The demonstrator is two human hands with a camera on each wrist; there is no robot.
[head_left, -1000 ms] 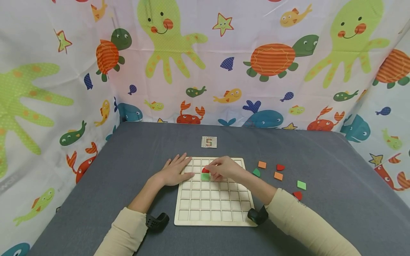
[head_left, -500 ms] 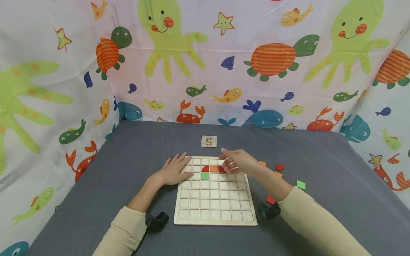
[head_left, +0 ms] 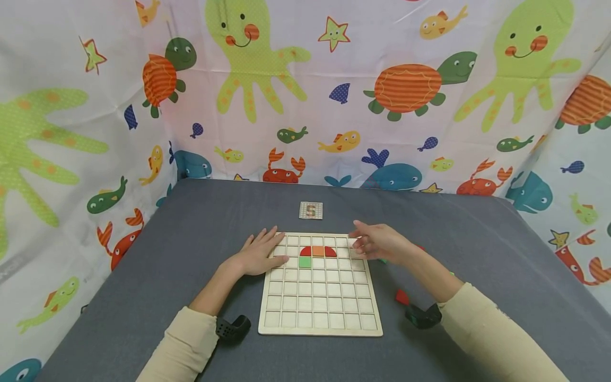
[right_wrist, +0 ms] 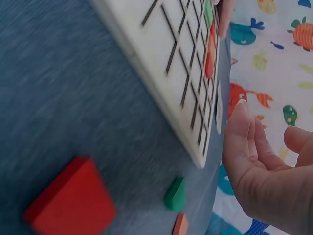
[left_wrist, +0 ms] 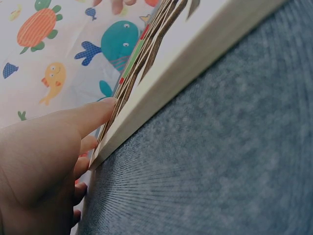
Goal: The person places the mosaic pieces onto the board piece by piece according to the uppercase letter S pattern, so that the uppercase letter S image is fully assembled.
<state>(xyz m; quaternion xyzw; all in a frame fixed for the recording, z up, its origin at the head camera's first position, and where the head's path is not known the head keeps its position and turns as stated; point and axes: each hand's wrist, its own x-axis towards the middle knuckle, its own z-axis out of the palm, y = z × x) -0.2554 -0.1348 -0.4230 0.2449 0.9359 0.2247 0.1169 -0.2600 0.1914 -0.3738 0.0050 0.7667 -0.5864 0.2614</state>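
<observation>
A pale wooden grid board [head_left: 320,320] lies on the table. In its second row sit a red rounded piece [head_left: 304,252], an orange square [head_left: 318,251] and a second red rounded piece [head_left: 330,252], side by side. Below the left red one is a green square [head_left: 305,262]. My left hand [head_left: 253,259] rests on the board's upper left edge with fingers spread, as the left wrist view also shows. Over the board's upper right corner hovers my right hand [head_left: 384,245], its fingers loosely bent; the right wrist view shows nothing between thumb and fingers [right_wrist: 239,132].
A small card [head_left: 311,210] with an S-shaped pattern lies behind the board. To the right are loose pieces: a red one [right_wrist: 73,200], a green one [right_wrist: 175,196] and an orange one [right_wrist: 180,225]. My right forearm covers others. A printed curtain [head_left: 305,79] surrounds the table.
My right hand has left the grid and moved right, uncovering the orange square and the second red piece in the row. A loose red piece now lies closer to the board. My left hand stays put.
</observation>
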